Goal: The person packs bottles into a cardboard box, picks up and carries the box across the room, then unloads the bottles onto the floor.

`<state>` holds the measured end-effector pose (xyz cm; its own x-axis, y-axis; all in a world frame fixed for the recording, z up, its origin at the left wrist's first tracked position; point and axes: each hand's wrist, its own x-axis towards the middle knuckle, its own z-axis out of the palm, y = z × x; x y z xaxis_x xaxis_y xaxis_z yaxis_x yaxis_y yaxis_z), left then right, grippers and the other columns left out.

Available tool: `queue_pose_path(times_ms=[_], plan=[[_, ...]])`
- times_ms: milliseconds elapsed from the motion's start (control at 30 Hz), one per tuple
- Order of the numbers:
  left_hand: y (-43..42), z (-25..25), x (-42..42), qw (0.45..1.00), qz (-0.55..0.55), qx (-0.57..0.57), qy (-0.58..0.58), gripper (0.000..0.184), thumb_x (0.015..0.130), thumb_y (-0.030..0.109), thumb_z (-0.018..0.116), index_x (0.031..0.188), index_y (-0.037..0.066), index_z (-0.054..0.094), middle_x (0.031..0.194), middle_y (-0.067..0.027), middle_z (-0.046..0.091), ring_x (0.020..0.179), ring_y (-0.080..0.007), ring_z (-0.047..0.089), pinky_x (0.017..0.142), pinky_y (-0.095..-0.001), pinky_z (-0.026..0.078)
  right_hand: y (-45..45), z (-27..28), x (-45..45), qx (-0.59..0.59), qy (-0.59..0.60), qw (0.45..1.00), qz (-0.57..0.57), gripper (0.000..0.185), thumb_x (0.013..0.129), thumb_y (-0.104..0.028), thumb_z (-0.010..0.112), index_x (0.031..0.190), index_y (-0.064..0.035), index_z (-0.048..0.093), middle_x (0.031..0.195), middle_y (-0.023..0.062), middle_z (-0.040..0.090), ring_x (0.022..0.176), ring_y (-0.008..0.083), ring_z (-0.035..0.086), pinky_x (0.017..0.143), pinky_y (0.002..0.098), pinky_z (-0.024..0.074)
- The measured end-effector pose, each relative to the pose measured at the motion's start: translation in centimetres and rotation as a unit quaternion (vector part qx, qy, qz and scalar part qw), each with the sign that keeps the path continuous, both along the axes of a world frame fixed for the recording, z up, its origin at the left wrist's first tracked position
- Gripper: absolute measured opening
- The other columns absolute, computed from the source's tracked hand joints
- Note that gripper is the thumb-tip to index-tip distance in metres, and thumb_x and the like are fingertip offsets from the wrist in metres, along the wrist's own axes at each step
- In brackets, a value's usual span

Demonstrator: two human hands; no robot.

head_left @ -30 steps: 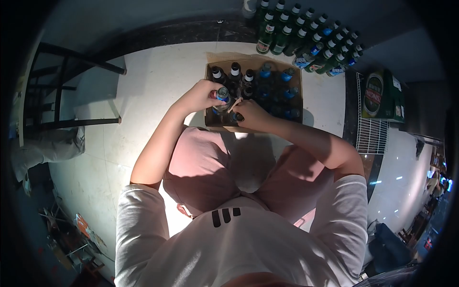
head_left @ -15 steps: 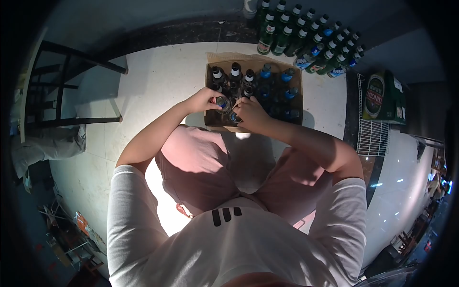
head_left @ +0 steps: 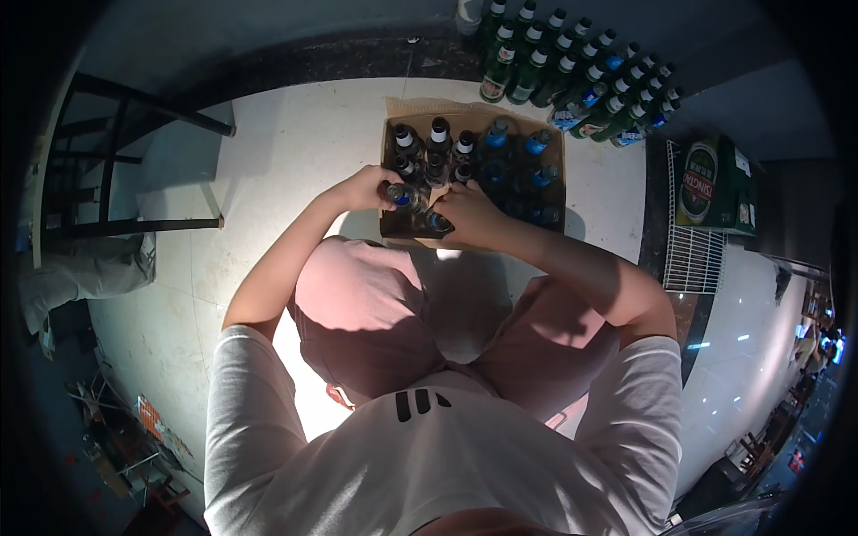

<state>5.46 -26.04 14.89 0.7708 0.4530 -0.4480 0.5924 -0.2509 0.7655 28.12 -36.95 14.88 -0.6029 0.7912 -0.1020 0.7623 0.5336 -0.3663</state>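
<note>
Hands both at work at the front-left of 1 open cardboard carton (head_left: 447, 111), which sits on the tiled floor (head_left: 295, 125) between and beyond the knees. L hand (head_left: 366, 189) has thumb & fingers closed round the upper part of 1 glass bottle w/ blue neck label (head_left: 407, 196), tilted, neck toward the palm, at the carton's L edge. R hand (head_left: 471, 214) is palm-down, fingers bent over the contents, fingertips at 1 upright bottle (head_left: 438, 221) near the front wall; exact grip hidden, can't tell.

Also in the carton: 6 dark-necked bottles (head_left: 439, 132), 2 rows of 3, back-left; approx. 6 blue-labelled bottles (head_left: 497, 134) on the R side, those nearest the R forearm partly hidden.

Farther out, back-right by the wall: 1 tight group of green bottles (head_left: 536, 61), approx. 20+, overlap prevents an exact no.; a few w/ blue labels. R of that, 1 green Tsingtao case (head_left: 700, 183) at 1 white wire rack (head_left: 695, 259). Far L: 1 black metal frame (head_left: 109, 170) w/ grey cloth (head_left: 103, 272) nearby. Person wears 1 pr. pink trousers (head_left: 357, 286) & 1 white T-shirt (head_left: 429, 464).
</note>
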Motion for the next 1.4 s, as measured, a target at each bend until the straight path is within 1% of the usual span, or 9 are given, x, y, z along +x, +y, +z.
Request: queue_pose_path(times_ms=[100, 233, 333, 400, 467, 667, 767, 1033, 1400], plan=[[0.3, 0.7, -1.2, 0.995, 0.051, -0.084, -0.020, 0.038, 0.069, 0.001, 0.072, 0.104, -0.003, 0.059, 0.088, -0.0080, 0.064, 0.076, -0.0143, 0.062, 0.073, -0.0258, 0.050, 1.1, 2.7, 0.9, -0.030, 0.054, 0.998, 0.002, 0.040, 0.067, -0.039, 0.072, 0.092, -0.0082, 0.063, 0.090, 0.0079, 0.060, 0.095, 0.0245, 0.052, 0.084, 0.0375, 0.0330], [0.2, 3.8, -1.3, 0.981, 0.110, -0.148, -0.062, 0.037, 0.075, 0.011, 0.070, 0.109, 0.000, 0.058, 0.102, -0.0069, 0.061, 0.090, -0.0141, 0.060, 0.082, -0.0273, 0.047, 4.5, 6.9, 5.2, -0.227, 0.218, 0.930, -0.188, 0.041, 0.077, -0.042, 0.068, 0.096, -0.0058, 0.064, 0.071, 0.0046, 0.059, 0.069, 0.0124, 0.054, 0.067, 0.0266, 0.0424], [0.5, 2.2, -2.1, 0.968, 0.196, -0.139, -0.069, 0.035, 0.083, 0.022, 0.063, 0.110, 0.002, 0.057, 0.106, -0.0059, 0.060, 0.092, -0.0141, 0.058, 0.083, -0.0283, 0.045, 4.4, 7.6, 10.1, -0.073, 0.284, 0.918, -0.267, 0.034, 0.082, -0.037, 0.063, 0.081, -0.0029, 0.064, 0.064, 0.0083, 0.058, 0.060, 0.0129, 0.054, 0.056, 0.0277, 0.0418], [0.6, 0.6, -2.6, 0.953, 0.287, -0.081, -0.052, 0.032, 0.085, 0.025, 0.058, 0.106, 0.000, 0.058, 0.101, -0.0075, 0.062, 0.086, -0.0122, 0.057, 0.076, -0.0291, 0.048, 3.9, 5.4, 15.5, -0.083, 0.176, 0.923, -0.332, 0.037, 0.084, -0.030, 0.059, 0.066, 0.0014, 0.057, 0.056, 0.0141, 0.052, 0.053, 0.0229, 0.051, 0.053, 0.0331, 0.0398], [1.0, -1.5, -3.0, 0.946, 0.318, -0.065, -0.004, 0.033, 0.085, 0.024, 0.058, 0.107, -0.001, 0.056, 0.099, -0.0075, 0.062, 0.085, -0.0123, 0.057, 0.073, -0.0282, 0.049, 2.1, 2.9, 18.4, -0.098, 0.130, 0.886, -0.434, 0.033, 0.082, -0.028, 0.057, 0.067, 0.0014, 0.055, 0.061, 0.0159, 0.057, 0.057, 0.0288, 0.055, 0.057, 0.0368, 0.0427], [0.9, -6.0, -2.3, 0.938, 0.308, -0.157, 0.032, 0.037, 0.084, 0.020, 0.058, 0.112, -0.003, 0.051, 0.095, -0.0107, 0.060, 0.077, -0.0144, 0.058, 0.065, -0.0259, 0.052, 0.7, -5.1, 19.4, -0.226, 0.044, 0.853, -0.469, 0.031, 0.077, -0.028, 0.056, 0.086, 0.0018, 0.059, 0.078, 0.0206, 0.063, 0.073, 0.0323, 0.064, 0.069, 0.0394, 0.0490], [0.8, -7.3, -1.9, 0.939, 0.306, -0.152, 0.024, 0.037, 0.084, 0.017, 0.056, 0.113, -0.006, 0.049, 0.092, -0.0133, 0.060, 0.072, -0.0155, 0.060, 0.065, -0.0266, 0.054, 0.9, -5.2, 18.5, -0.252, 0.114, 0.813, -0.513, 0.035, 0.076, -0.028, 0.056, 0.092, 0.0031, 0.060, 0.082, 0.0230, 0.063, 0.077, 0.0335, 0.064, 0.071, 0.0398, 0.0493], [1.9, -7.5, 0.9, 0.939, 0.250, 0.140, 0.192, 0.030, 0.072, 0.022, 0.054, 0.069, -0.006, 0.065, 0.064, -0.0231, 0.062, 0.073, -0.0337, 0.065, 0.072, -0.0387, 0.051, 1.4, -9.6, 19.5, -0.222, 0.082, 0.819, -0.523, 0.034, 0.071, -0.022, 0.055, 0.093, 0.0031, 0.063, 0.093, 0.0259, 0.062, 0.092, 0.0373, 0.061, 0.079, 0.0419, 0.0479], [1.8, -7.2, 1.0, 0.928, 0.236, 0.165, 0.237, 0.036, 0.073, 0.024, 0.057, 0.086, -0.009, 0.062, 0.090, -0.0298, 0.060, 0.089, -0.0384, 0.060, 0.079, -0.0414, 0.049, 1.4, -6.7, 18.2, -0.182, -0.041, 0.828, -0.529, 0.030, 0.072, -0.022, 0.056, 0.087, 0.0023, 0.065, 0.093, 0.0264, 0.061, 0.092, 0.0397, 0.059, 0.080, 0.0447, 0.0466]])
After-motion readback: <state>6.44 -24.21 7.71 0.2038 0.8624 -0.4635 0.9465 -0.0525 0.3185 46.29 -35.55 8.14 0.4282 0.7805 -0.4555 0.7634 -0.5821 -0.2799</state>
